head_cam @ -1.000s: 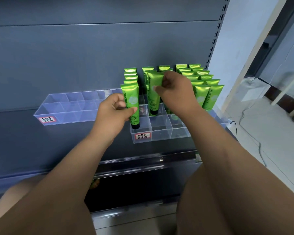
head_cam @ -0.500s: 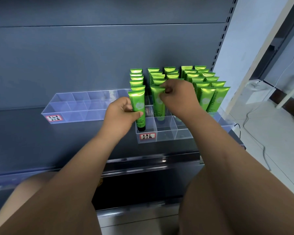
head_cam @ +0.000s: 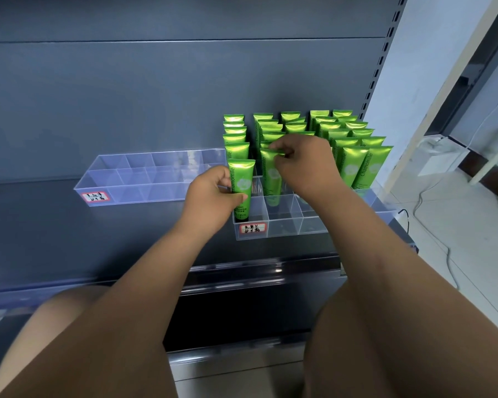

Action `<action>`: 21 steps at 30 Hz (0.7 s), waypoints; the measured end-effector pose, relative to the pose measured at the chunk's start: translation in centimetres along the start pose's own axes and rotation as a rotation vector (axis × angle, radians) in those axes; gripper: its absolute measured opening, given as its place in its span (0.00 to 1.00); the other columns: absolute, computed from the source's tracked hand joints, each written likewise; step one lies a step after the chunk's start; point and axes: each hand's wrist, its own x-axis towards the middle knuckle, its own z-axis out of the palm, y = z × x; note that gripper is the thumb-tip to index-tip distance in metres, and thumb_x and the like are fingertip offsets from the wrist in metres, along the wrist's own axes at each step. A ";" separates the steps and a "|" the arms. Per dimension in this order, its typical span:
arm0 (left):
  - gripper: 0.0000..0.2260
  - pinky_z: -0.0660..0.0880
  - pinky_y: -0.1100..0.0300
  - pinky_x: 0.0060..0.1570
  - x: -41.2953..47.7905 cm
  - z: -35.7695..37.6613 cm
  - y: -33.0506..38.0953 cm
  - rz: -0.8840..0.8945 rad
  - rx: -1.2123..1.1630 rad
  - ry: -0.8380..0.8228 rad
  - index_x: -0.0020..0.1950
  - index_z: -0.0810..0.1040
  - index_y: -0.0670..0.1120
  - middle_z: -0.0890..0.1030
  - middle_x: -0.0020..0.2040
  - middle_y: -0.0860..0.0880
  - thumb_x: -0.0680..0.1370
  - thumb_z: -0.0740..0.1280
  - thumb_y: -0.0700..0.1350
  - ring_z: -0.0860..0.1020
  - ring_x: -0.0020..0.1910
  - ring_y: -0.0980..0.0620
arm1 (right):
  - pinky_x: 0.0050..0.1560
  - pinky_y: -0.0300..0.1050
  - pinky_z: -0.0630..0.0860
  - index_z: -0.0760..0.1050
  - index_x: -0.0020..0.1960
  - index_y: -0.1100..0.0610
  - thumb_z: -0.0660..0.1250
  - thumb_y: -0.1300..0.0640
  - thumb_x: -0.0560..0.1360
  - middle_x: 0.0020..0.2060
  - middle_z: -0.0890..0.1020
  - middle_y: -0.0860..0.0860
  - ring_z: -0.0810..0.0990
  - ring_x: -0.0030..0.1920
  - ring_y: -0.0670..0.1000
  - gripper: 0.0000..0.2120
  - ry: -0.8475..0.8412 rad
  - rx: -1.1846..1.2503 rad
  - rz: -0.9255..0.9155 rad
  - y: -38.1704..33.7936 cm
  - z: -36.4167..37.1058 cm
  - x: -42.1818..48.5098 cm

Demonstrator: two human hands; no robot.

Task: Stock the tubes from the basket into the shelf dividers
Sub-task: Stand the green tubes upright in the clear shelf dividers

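Left hand (head_cam: 213,198) grips a green tube (head_cam: 242,182) by its lower body, thumb across the front and fingers curled round the left side. The tube stands upright, black cap down, in the front-left compartment of the clear divider tray (head_cam: 282,225). Right hand (head_cam: 305,165) pinches the flat crimped top of a second green tube (head_cam: 270,179) between thumb and forefinger, with the other fingers curled. This tube is cap down, one column to the right and one compartment back. Its lower end is blurred behind the acrylic wall. The two held tubes are near each other; cannot tell if they touch.

Stocked tubes (head_cam: 357,165) stand behind and right of the hands in rows in the rear of the same tray, crimped ends up. "Chamomile" is readable on the front right ones. A red-bordered handwritten label (head_cam: 253,227) is on the tray's front wall just below the left-hand tube; its writing is not legible.

A second clear divider tray (head_cam: 144,179) lies to the left on the same dark grey shelf (head_cam: 55,231), apart from the first, with its own label (head_cam: 95,196) at the front-left corner. A grey back panel (head_cam: 156,96) is behind, and a slotted upright (head_cam: 384,53) is at the right edge. Beyond it are a white tiled floor (head_cam: 471,254), a grey cable (head_cam: 446,254) and a white box (head_cam: 438,158). Bare forearms and knees fill the bottom of the view.
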 end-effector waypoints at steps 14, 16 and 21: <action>0.13 0.82 0.43 0.51 -0.1 0.3 -0.3 -0.002 0.048 0.024 0.49 0.75 0.38 0.82 0.47 0.40 0.72 0.78 0.37 0.83 0.49 0.44 | 0.52 0.46 0.79 0.84 0.57 0.60 0.62 0.69 0.72 0.52 0.86 0.54 0.83 0.50 0.56 0.18 0.025 -0.051 -0.083 0.0 0.2 0.2; 0.14 0.81 0.43 0.51 -0.2 0.3 -0.2 0.000 0.058 0.027 0.49 0.75 0.38 0.82 0.48 0.40 0.72 0.78 0.37 0.83 0.49 0.44 | 0.53 0.47 0.79 0.84 0.58 0.60 0.63 0.69 0.73 0.53 0.86 0.55 0.83 0.53 0.56 0.18 0.037 -0.068 -0.098 0.1 0.3 0.2; 0.14 0.80 0.50 0.46 -0.4 0.4 0.2 -0.002 0.073 0.046 0.48 0.73 0.37 0.79 0.46 0.41 0.72 0.77 0.37 0.81 0.45 0.45 | 0.49 0.55 0.81 0.84 0.52 0.62 0.61 0.69 0.71 0.47 0.86 0.59 0.83 0.50 0.61 0.16 0.045 -0.121 -0.141 0.3 0.6 0.4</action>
